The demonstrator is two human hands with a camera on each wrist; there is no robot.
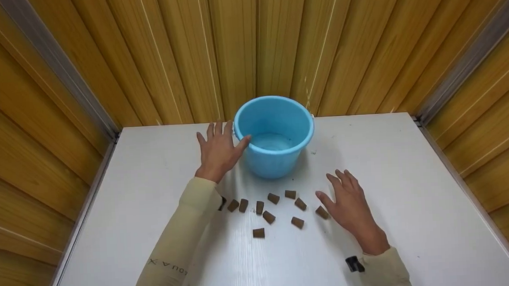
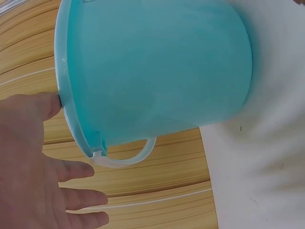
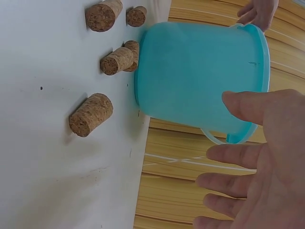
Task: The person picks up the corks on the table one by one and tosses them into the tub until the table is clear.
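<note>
A light blue bucket (image 1: 277, 159) stands upright toward the back of the white table, and no objects show on its visible floor. At its left side is my left hand (image 1: 220, 151), fingers spread and the thumb at the rim; the left wrist view shows the thumb tip against the rim edge (image 2: 64, 90). Several brown tapered corks (image 1: 269, 216) lie scattered in front of the bucket. My right hand (image 1: 349, 203) hovers over the table with spread fingers, holding nothing, just right of the nearest cork (image 1: 321, 212). In the right wrist view, one cork (image 3: 91, 115) lies apart from the others.
The white table (image 1: 152, 187) meets wood-patterned panels (image 1: 232, 52) behind it and on both sides. A pale handle (image 2: 131, 160) hangs at the bucket's side. Grey metal strips run along the left and right table edges.
</note>
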